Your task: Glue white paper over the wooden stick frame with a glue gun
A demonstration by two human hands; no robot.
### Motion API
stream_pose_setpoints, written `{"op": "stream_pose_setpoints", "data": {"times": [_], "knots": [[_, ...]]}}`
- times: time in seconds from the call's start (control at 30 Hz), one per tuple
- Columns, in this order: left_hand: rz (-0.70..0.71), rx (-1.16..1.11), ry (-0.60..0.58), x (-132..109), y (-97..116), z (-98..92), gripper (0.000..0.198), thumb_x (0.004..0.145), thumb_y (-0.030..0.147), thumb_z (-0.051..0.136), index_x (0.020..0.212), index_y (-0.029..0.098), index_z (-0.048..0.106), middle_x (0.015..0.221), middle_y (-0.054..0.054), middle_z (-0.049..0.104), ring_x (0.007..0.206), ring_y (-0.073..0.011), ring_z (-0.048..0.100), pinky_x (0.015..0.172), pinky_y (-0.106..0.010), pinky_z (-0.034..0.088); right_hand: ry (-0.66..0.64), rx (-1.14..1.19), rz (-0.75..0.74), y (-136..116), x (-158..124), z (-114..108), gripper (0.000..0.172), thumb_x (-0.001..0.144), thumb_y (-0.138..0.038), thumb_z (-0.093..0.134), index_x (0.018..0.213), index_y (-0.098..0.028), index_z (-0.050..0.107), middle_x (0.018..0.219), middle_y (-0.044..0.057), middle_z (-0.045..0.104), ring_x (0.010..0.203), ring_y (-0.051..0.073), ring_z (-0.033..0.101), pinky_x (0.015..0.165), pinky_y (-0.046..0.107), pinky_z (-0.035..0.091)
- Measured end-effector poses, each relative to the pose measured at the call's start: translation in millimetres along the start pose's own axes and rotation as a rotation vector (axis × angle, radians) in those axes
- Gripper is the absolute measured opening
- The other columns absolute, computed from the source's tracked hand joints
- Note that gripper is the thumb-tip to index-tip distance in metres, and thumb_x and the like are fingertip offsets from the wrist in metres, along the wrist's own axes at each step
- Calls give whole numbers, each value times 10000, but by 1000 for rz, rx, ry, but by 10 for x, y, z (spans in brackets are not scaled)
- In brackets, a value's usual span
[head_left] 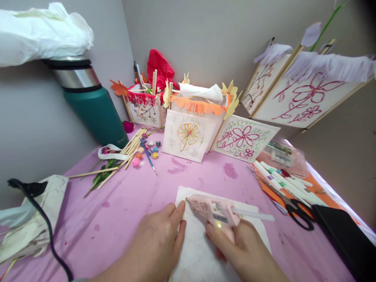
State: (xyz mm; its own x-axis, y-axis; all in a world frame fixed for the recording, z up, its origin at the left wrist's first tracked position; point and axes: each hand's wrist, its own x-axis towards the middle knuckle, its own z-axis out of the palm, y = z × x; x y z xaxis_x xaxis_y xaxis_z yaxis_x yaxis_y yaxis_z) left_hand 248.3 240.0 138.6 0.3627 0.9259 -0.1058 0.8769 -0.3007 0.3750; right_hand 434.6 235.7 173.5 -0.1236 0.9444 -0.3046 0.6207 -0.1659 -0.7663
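Note:
My right hand grips a pink glue gun with a clear glue stick poking out of its back. Its nozzle points left at the upper left corner of a white paper sheet on the pink table. My left hand lies flat on the sheet's left edge, fingers stretched out, with a fingertip right beside the nozzle. A thin wooden stick seems to run along that edge under my fingers.
Decorated paper lantern boxes stand at the back. Wooden sticks, small paint pots and a blue brush lie left of centre, near a green flask. Scissors and markers lie right. A black cord crosses the left.

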Motion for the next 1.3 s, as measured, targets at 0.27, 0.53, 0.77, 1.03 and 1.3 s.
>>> {"op": "stream_pose_setpoints", "data": {"times": [0.27,0.53,0.77,1.03,1.3], "knots": [[-14,16,-23,-5,20,-24,434,938,228,312,1340,187,472,937,-72,628,795,-241,651,698,-423,535,-15,25,17,74,-13,-118,412,823,-478,497,539,-191,575,534,17,604,558,170,578,547,243,415],[-4,27,0,3,-3,16,428,938,223,309,1328,177,479,942,-76,626,783,-237,648,699,-420,531,368,-458,-259,357,-57,-208,389,893,-433,399,1092,-189,627,916,90,723,687,231,670,590,303,491],[-8,45,-17,8,23,-13,416,943,227,289,1297,178,503,901,-69,616,751,-227,640,679,-397,520,606,-1037,-252,529,93,-163,482,880,-323,459,1295,-79,463,924,190,676,740,303,654,581,371,467],[-25,34,-33,-2,29,-38,418,945,227,313,1328,191,478,962,-73,625,803,-223,644,722,-384,519,256,-829,-523,188,82,-481,343,795,-390,673,1098,-243,614,1014,81,632,878,242,595,710,346,451],[-13,77,-8,15,37,-34,426,944,213,329,1347,192,466,924,-67,637,769,-202,652,682,-337,517,102,-831,-466,-303,510,-34,106,856,-248,633,782,-197,689,832,49,662,863,217,532,724,337,328]]}}
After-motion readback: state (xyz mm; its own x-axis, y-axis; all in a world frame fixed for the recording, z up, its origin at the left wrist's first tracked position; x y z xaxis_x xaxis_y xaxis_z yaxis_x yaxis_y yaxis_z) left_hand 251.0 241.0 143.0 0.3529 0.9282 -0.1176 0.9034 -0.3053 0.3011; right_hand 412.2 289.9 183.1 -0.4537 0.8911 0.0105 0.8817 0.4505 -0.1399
